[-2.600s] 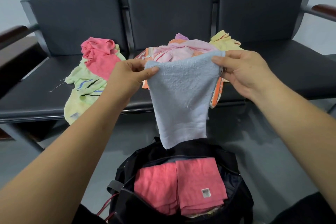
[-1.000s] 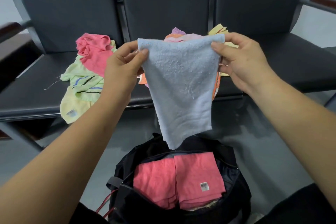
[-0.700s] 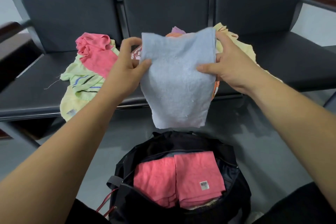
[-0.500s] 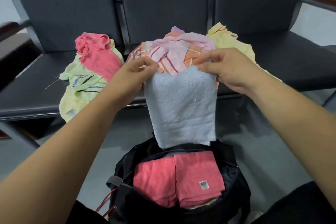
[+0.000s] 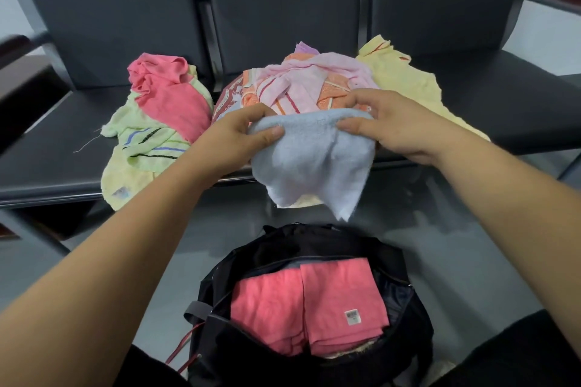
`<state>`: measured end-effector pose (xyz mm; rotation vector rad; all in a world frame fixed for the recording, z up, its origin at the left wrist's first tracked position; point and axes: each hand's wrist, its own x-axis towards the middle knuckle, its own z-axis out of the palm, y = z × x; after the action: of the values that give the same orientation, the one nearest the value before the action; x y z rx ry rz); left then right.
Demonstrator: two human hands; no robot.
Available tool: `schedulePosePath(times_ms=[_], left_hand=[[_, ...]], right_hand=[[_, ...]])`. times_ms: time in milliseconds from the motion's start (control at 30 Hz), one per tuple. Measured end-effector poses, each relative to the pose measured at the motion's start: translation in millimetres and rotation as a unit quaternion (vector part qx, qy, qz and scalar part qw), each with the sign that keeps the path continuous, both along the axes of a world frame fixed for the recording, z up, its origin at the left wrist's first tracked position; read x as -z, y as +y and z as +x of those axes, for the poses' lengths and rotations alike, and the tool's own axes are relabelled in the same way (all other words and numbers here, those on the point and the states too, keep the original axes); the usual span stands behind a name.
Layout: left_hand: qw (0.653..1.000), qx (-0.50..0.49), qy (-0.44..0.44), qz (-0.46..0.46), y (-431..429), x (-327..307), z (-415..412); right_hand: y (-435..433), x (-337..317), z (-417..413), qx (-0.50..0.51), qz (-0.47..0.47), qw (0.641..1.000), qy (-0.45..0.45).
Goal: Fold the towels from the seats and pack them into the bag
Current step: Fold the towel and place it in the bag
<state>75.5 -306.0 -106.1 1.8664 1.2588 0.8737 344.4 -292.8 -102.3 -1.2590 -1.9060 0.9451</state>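
The blue towel hangs above the open bag, held at its top fold so the layers stay aligned. The left hand and right hand each pinch one upper corner. Coral towels already fill the bag; unfolded towels remain on the seats.

Even, soft indoor light; faint shadows under seats; slight motion blur; wide-angle bending at edges.
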Motion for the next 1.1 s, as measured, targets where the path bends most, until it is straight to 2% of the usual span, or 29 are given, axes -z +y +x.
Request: schedulePosePath(times_ms=[100, 200, 267, 300, 333, 367, 400, 433, 467, 500, 533, 633, 733, 833, 900, 1000, 1100], left_hand=[[0.994, -0.043, -0.091, -0.043, 3, 2, 2], [0.949, -0.091, -0.259, -0.154, 6, 2, 6], [0.927, -0.046, -0.314, -0.201, 8, 2, 4], [0.932, -0.011, -0.298, -0.207, 7, 1, 1], [0.953, 0.016, -0.237, -0.189, 6, 1, -2], [0.981, 0.03, -0.132, -0.141, 5, 1, -4], [0.996, 0.024, -0.023, -0.078, 5, 0, -5], [0.998, 0.012, 0.057, -0.021, 4, -1, -5], [0.996, 0.005, 0.093, 0.012, 2, -2, -3], [0.995, 0.0, 0.096, 0.029, 0, -3, 0], [0.995, -0.009, 0.092, 0.038, -1, -2, 3], [0.999, -0.017, 0.028, 0.013, 2, 1, 4], [0.995, -0.044, -0.076, -0.045, 3, 2, 4], [0.976, -0.104, -0.168, -0.097, 5, 3, 7], [0.963, -0.101, -0.217, -0.125, 6, 3, 8], [0.972, -0.041, -0.183, -0.139, 6, 0, 4], [0.997, -0.038, -0.041, -0.054, 5, -1, 1]], right_hand=[[0, 1, -4, 0.031, -0.083, 0.987, 0.137], [3, -2, -9, 0.08, -0.178, 0.939, 0.283], [2, -6, -6, 0.04, -0.229, 0.907, 0.35], [1, -8, -3, 0.002, -0.242, 0.904, 0.351], [-1, -11, 0, -0.032, -0.248, 0.912, 0.325], [-1, -11, 3, -0.049, -0.245, 0.927, 0.279], [0, -11, 6, -0.048, -0.227, 0.949, 0.212], [2, -10, 8, -0.032, -0.187, 0.973, 0.135], [4, -8, 9, -0.01, -0.137, 0.988, 0.066], [6, -6, 9, 0.007, -0.097, 0.995, 0.024], [6, -5, 8, 0.017, -0.076, 0.997, 0.018], [4, -3, 4, 0.012, -0.076, 0.992, 0.101], [1, -2, 2, 0.006, -0.056, 0.991, 0.119], [2, 0, -1, 0.057, -0.064, 0.982, 0.17], [4, 1, -3, 0.099, -0.093, 0.967, 0.217], [5, -2, -2, 0.111, -0.127, 0.949, 0.264], [4, -7, 5, 0.044, -0.137, 0.955, 0.259]])
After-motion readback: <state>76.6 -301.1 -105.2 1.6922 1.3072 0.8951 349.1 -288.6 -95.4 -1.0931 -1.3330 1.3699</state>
